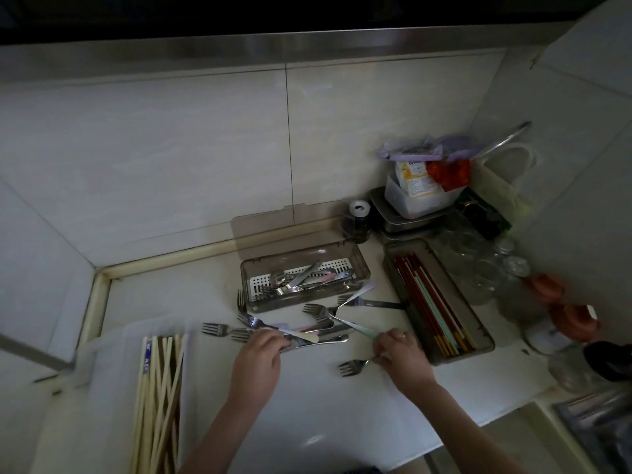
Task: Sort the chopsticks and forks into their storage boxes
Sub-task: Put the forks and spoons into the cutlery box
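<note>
Head view: left hand [257, 354] rests on a loose bundle of forks [307, 331] lying on the white counter [307, 422], fingers curled round the handles. Right hand [402, 354] pinches the handle of a single fork [352, 367], tines pointing left, low over the counter. More forks [328, 311] lie scattered just in front of the smoky cutlery box [362, 268], lid raised, forks already inside. To its right, a second box [485, 340] holds red, green and yellow chopsticks [434, 313]. Pale wooden chopsticks [159, 388] lie in a clear tray [113, 354] at left.
</note>
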Tool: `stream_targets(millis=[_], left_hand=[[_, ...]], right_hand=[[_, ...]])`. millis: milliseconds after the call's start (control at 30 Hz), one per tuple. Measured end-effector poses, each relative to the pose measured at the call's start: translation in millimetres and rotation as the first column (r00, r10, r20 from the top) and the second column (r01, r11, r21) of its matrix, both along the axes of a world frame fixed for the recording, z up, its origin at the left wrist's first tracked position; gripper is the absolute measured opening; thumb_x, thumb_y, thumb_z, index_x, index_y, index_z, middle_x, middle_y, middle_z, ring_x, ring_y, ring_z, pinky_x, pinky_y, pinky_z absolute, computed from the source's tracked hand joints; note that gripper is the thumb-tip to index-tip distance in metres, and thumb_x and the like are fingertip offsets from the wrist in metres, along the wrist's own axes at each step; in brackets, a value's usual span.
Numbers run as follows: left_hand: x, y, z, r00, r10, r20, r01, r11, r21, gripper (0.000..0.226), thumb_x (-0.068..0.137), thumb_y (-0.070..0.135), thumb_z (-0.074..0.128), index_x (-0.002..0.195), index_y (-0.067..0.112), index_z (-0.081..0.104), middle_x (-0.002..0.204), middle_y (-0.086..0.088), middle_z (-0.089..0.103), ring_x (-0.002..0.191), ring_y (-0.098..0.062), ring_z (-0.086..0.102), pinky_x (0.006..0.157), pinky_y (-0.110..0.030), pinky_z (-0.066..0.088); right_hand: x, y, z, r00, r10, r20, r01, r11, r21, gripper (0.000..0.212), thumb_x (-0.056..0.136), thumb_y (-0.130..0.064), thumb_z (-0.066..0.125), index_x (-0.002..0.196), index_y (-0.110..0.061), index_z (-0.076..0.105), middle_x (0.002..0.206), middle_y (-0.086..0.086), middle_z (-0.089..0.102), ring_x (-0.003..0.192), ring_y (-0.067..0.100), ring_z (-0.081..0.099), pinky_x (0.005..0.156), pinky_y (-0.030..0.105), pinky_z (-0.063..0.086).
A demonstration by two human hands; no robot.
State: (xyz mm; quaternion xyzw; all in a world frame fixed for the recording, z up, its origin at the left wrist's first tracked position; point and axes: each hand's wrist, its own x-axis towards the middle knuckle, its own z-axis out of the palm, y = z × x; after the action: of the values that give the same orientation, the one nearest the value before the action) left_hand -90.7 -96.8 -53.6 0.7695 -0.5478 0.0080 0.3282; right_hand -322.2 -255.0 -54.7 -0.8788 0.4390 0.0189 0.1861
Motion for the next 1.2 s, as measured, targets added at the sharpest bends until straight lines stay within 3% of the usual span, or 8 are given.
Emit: stream_targets(millis=[167, 267, 333, 533, 700, 800, 867, 1200], left_hand=[[-36.8, 7.2, -11.7, 0.979, -0.022, -0.204, 0.06, 0.982, 0.179, 0.033, 0.079, 0.005, 0.053, 0.104, 0.02, 0.066, 0.109, 0.007, 0.062, 0.096, -0.005, 0.054, 0.081, -0.02, 0.046], [-61.6, 3.1, -0.1, 0.799, 0.088, -0.595, 0.095, 0.958, 0.27, 0.024, 0.089, 0.014, 0.056, 0.112, 0.019, 0.063, 0.093, 0.003, 0.062, 0.067, -0.005, 0.059, 0.06, -0.014, 0.046], [-67.8, 0.6, 5.7, 0.682, 0.148, -0.717, 0.094, 0.954, 0.286, 0.012, 0.092, 0.021, 0.056, 0.101, 0.019, 0.064, 0.077, 0.0, 0.064, 0.056, -0.008, 0.059, 0.045, -0.011, 0.039], [-53.6, 8.9, 2.1, 0.755, 0.183, -0.63, 0.053, 0.94, 0.337, 0.016, 0.092, 0.01, 0.052, 0.08, 0.016, 0.06, 0.066, -0.005, 0.063, 0.05, -0.017, 0.058, 0.039, -0.015, 0.037], [-20.7, -4.7, 37.2, 0.762, 0.23, -0.605, -0.174, 0.973, 0.151, 0.014, 0.091, 0.007, 0.054, 0.08, 0.009, 0.062, 0.061, -0.006, 0.059, 0.041, -0.005, 0.049, 0.039, -0.012, 0.038], [14.5, -26.0, 57.8, 0.791, 0.269, -0.55, -0.283, 0.957, 0.061, 0.014, 0.092, 0.011, 0.054, 0.081, 0.011, 0.062, 0.064, -0.003, 0.062, 0.049, -0.015, 0.055, 0.044, -0.022, 0.044], [36.0, -44.3, 64.7, 0.801, 0.284, -0.528, -0.295, 0.953, 0.065, 0.015, 0.093, 0.012, 0.052, 0.082, 0.009, 0.062, 0.067, -0.005, 0.062, 0.048, -0.016, 0.056, 0.043, -0.019, 0.044], [73.0, -94.3, 41.5, 0.553, 0.472, -0.686, -0.288, 0.881, 0.375, 0.024, 0.098, 0.014, 0.045, 0.108, -0.003, 0.058, 0.067, -0.01, 0.056, 0.046, -0.015, 0.054, 0.033, -0.017, 0.045]], right_hand=[[-2.1, 11.3, -3.7, 0.996, 0.087, -0.01, -0.087, 0.996, -0.032, 0.011, 0.092, -0.028, 0.051, 0.101, -0.023, 0.056, 0.108, -0.002, 0.053, 0.103, 0.02, 0.044, 0.077, 0.029, 0.031], [1.5, 21.0, -0.5, 0.989, 0.143, 0.041, -0.142, 0.99, -0.021, 0.006, 0.092, -0.029, 0.05, 0.096, -0.026, 0.053, 0.1, -0.006, 0.057, 0.099, 0.018, 0.048, 0.082, 0.031, 0.031], [8.9, 29.9, 2.5, 0.98, 0.183, 0.075, -0.182, 0.983, -0.015, 0.005, 0.093, -0.031, 0.048, 0.094, -0.027, 0.051, 0.093, -0.009, 0.059, 0.095, 0.015, 0.051, 0.085, 0.03, 0.03], [20.4, 46.4, 0.9, 0.966, 0.196, 0.166, -0.182, 0.979, -0.095, 0.009, 0.089, -0.029, 0.051, 0.098, -0.031, 0.053, 0.097, -0.011, 0.059, 0.099, 0.014, 0.05, 0.09, 0.03, 0.032], [9.9, 45.2, 4.9, 0.887, -0.105, 0.45, 0.214, 0.956, -0.2, 0.035, 0.083, -0.013, 0.065, 0.115, -0.019, 0.053, 0.119, 0.002, 0.054, 0.109, 0.022, 0.051, 0.089, 0.042, 0.046], [1.4, 38.6, 4.3, 0.855, -0.236, 0.462, 0.324, 0.938, -0.121, 0.036, 0.083, -0.012, 0.066, 0.115, -0.018, 0.053, 0.116, 0.003, 0.052, 0.105, 0.025, 0.051, 0.086, 0.044, 0.046], [-5.0, 38.2, 0.2, 0.867, -0.262, 0.423, 0.327, 0.941, -0.089, 0.035, 0.083, -0.013, 0.066, 0.114, -0.019, 0.052, 0.116, 0.002, 0.052, 0.105, 0.025, 0.051, 0.087, 0.043, 0.045], [-24.9, 43.6, -5.7, 0.858, -0.316, 0.404, 0.367, 0.929, -0.054, 0.031, 0.084, -0.011, 0.064, 0.113, -0.019, 0.054, 0.117, 0.002, 0.051, 0.105, 0.025, 0.052, 0.086, 0.04, 0.045]])
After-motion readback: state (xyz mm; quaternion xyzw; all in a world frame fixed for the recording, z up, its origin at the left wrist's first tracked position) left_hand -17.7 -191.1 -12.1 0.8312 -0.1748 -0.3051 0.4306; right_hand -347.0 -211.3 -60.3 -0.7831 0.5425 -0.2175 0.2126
